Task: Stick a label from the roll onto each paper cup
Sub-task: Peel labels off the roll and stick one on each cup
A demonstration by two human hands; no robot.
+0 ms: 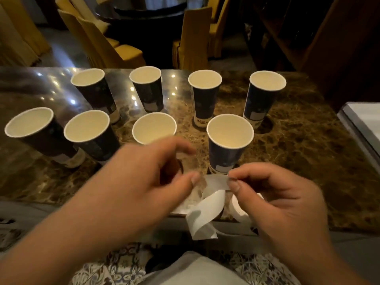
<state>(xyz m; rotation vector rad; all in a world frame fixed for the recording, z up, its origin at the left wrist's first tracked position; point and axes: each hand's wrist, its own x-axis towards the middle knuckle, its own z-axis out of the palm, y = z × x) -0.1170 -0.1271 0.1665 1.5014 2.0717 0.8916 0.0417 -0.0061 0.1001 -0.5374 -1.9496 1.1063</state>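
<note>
Both hands pinched the label strip (213, 183) — left hand (144, 177), right hand (273, 194). It could curl and stick to itself before reaching the near cup (228, 140).

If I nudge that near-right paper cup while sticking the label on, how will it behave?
The near-right cup looks empty, so it is probably light and would slide on the glossy table. It is tall with a narrow base, so a high push may tip it. Its paper wall likely dents under a firm press.

Both forearms bare, no sleeves in view. Left hand (141, 177) and right hand (281, 204) without rings or watch; short nails. Light grey garment (191, 270) over the lap.
</note>
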